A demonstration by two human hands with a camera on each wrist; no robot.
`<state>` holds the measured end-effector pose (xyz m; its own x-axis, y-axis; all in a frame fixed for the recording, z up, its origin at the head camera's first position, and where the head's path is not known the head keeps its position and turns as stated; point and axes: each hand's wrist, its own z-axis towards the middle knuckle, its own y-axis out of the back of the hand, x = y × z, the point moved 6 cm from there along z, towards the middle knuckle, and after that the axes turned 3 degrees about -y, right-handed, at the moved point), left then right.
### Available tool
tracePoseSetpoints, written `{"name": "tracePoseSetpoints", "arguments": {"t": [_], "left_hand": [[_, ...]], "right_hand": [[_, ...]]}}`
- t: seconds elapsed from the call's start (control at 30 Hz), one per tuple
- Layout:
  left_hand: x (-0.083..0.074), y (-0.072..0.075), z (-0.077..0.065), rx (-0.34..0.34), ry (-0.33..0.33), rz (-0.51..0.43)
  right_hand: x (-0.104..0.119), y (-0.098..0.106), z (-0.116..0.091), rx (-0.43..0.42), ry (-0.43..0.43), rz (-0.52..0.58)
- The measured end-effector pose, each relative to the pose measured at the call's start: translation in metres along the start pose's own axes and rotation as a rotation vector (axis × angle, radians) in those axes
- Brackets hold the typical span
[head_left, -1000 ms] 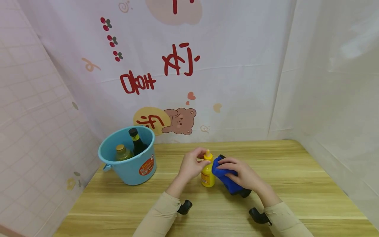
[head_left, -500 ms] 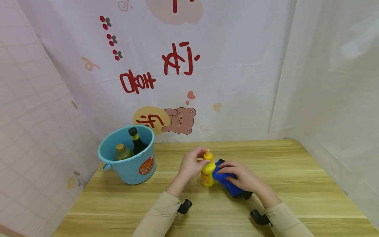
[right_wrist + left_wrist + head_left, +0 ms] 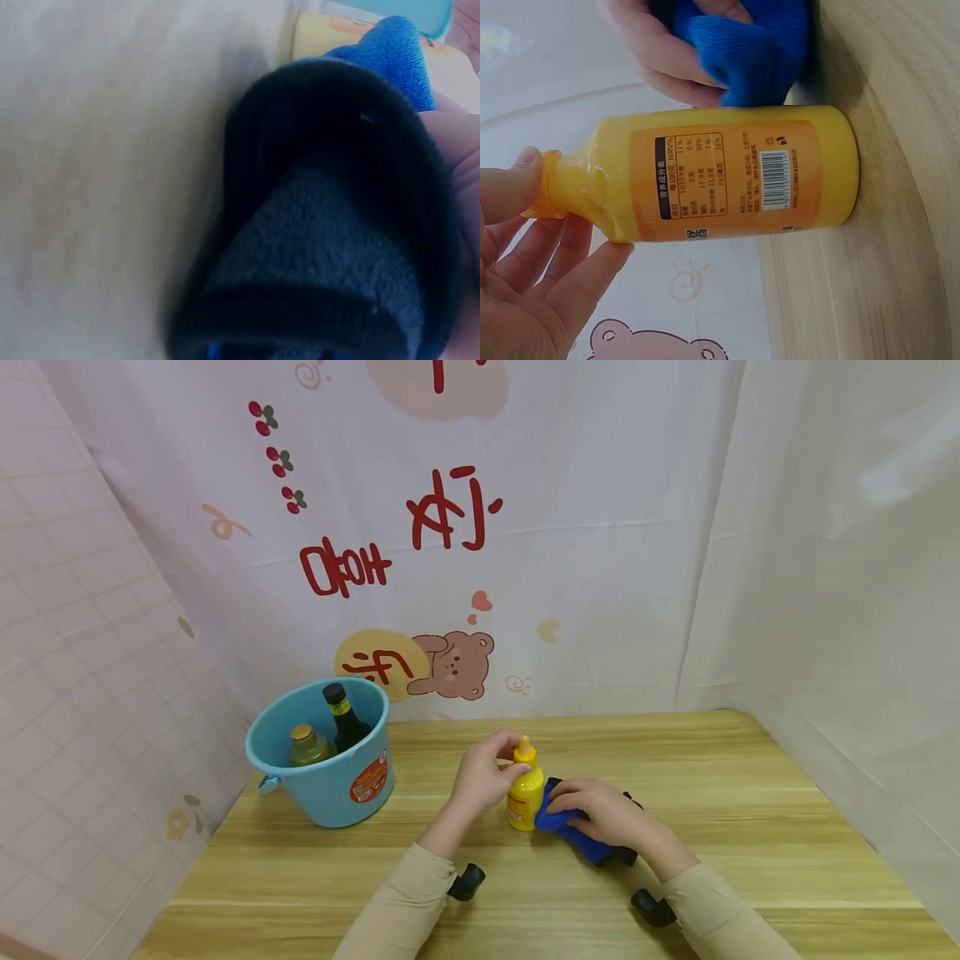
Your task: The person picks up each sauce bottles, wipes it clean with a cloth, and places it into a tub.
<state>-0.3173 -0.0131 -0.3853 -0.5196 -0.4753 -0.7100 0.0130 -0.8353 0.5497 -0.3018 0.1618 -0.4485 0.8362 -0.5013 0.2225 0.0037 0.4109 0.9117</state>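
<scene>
A yellow squeeze bottle [image 3: 527,797] with a pointed nozzle stands upright on the table. My left hand [image 3: 483,777] holds it at the top; in the left wrist view, thumb and fingers pinch the yellow cap [image 3: 549,184]. A printed table and barcode show on the bottle's orange label [image 3: 727,176]. Fingers of my right hand [image 3: 609,814] grip a blue fuzzy cleaning pad [image 3: 581,842] with black parts, which lies against the bottle's lower right side. In the right wrist view, the pad's black hollow end [image 3: 322,232] fills the foreground; much of that hand is out of frame.
A light blue bucket [image 3: 330,793] stands on the left of the wooden table [image 3: 720,893]. Inside are a gold-capped bottle [image 3: 309,745] and a dark bottle [image 3: 345,718]. A printed white curtain [image 3: 615,610] hangs behind the table.
My right hand has moved the blue pad downward along the bottle's right side, lower on the bottle than before. The left hand keeps its hold on the top; the bottle stays in place.
</scene>
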Motion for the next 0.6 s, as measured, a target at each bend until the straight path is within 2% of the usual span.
{"name": "tracePoseSetpoints", "arguments": {"t": [0.27,0.4,0.6], "left_hand": [[0.0001,-0.0004,0.0009,0.000,-0.008,-0.008],[0.0007,-0.0006,0.0019,0.004,-0.010,-0.014],[0.0027,-0.0012,0.0027,0.016,-0.009,-0.010]], "right_hand": [[0.0017,-0.0099,0.0055,0.109,-0.062,-0.088],[0.0040,-0.0100,0.0070,0.121,-0.067,-0.119],[0.0010,-0.0032,0.0006,0.099,-0.070,-0.073]]}}
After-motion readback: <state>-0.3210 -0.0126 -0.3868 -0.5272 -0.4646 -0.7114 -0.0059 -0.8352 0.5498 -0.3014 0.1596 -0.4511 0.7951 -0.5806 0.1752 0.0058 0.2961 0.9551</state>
